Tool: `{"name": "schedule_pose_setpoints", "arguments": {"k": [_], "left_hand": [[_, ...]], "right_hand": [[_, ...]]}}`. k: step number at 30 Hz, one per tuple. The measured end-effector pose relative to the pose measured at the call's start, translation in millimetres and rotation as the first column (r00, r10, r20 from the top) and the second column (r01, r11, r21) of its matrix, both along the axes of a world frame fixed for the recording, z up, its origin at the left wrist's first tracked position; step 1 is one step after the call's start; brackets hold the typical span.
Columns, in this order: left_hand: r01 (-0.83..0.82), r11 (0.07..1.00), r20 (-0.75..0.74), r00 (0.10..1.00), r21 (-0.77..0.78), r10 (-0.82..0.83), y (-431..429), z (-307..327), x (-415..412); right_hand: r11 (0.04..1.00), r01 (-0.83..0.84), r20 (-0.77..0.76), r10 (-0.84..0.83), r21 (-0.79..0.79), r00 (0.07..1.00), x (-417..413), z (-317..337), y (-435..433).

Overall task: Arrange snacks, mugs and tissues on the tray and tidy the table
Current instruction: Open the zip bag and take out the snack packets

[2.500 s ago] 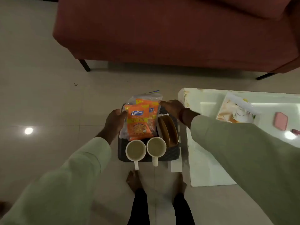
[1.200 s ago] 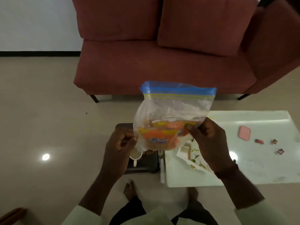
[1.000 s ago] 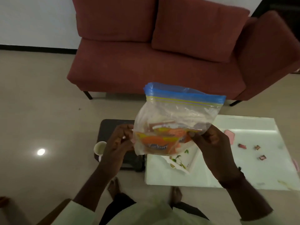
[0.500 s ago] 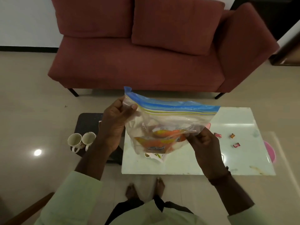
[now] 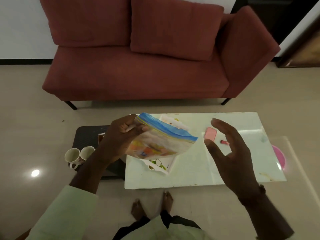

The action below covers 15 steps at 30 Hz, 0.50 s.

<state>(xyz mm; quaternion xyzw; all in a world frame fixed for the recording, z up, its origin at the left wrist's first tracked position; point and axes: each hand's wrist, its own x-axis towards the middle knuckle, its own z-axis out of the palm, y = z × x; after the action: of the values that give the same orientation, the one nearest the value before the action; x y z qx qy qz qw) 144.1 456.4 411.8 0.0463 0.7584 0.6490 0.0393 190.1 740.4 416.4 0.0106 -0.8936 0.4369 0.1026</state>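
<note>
Left hand (image 5: 119, 141) grips a clear zip bag (image 5: 160, 144) at its top-left corner, by the blue seal strip. The bag hangs tilted above the near-left part of the white desk (image 5: 199, 175), seal end raised to the left, body sagging right and down. Long axis runs roughly left to right, sloping down toward the right hand (image 5: 226, 149).

Right hand: grip wide, fingers spread, palm turned toward the bag, holding nothing. It hovers just beside the bag's free right end, not touching.

Key relation: the bag's loose end points straight at the open right hand, so that hand is the nearer one to take the free side; the left already has the other.

Below the bag lies a white floral tray (image 5: 162, 166) on the desk, partly hidden by it. Judgement: the bag is likely bound for that tray, since it hangs almost directly over it.

Two mugs (image 5: 78, 154) sit on a dark low stand (image 5: 90, 135) left of the desk, not yet on the white tray. Also on the desk: a pink flat case (image 5: 210, 133) and a small red wrapper (image 5: 224, 142).

Labels: orange snack packets show through the plastic; a blue patch of print is visible but blurred, no brand readable here.
</note>
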Motion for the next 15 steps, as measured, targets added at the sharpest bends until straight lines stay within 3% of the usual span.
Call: {"name": "schedule_pose_setpoints", "arguments": {"k": [3,6,10,12,15], "left_hand": [[0.062,0.996,-0.025,0.998,-0.067,-0.063,-6.2,0.2,0.5],[0.121,0.991,-0.043,0.991,-0.049,-0.123,-12.3,6.6,1.4],[0.121,0.990,-0.056,0.991,-0.074,-0.125,-16.1,9.1,1.8],[0.024,0.997,-0.038,0.999,-0.070,-0.027,-16.4,1.8,2.5],[-0.275,0.946,-0.003,0.960,-0.173,0.279,-11.0,-18.2,6.4]], "right_hand": [[0.970,-0.227,0.085,0.221,0.080,0.972,-20.6,13.6,-18.5],[0.878,-0.428,0.240,0.377,0.214,0.894,-38.5,14.3,-42.2],[0.833,-0.533,0.357,0.458,0.147,0.814,-47.3,8.3,-61.5],[0.869,-0.488,0.355,0.432,0.080,0.829,-46.4,5.0,-64.8],[0.910,-0.412,0.317,0.377,0.047,0.870,-42.9,-2.5,-67.6]]}}
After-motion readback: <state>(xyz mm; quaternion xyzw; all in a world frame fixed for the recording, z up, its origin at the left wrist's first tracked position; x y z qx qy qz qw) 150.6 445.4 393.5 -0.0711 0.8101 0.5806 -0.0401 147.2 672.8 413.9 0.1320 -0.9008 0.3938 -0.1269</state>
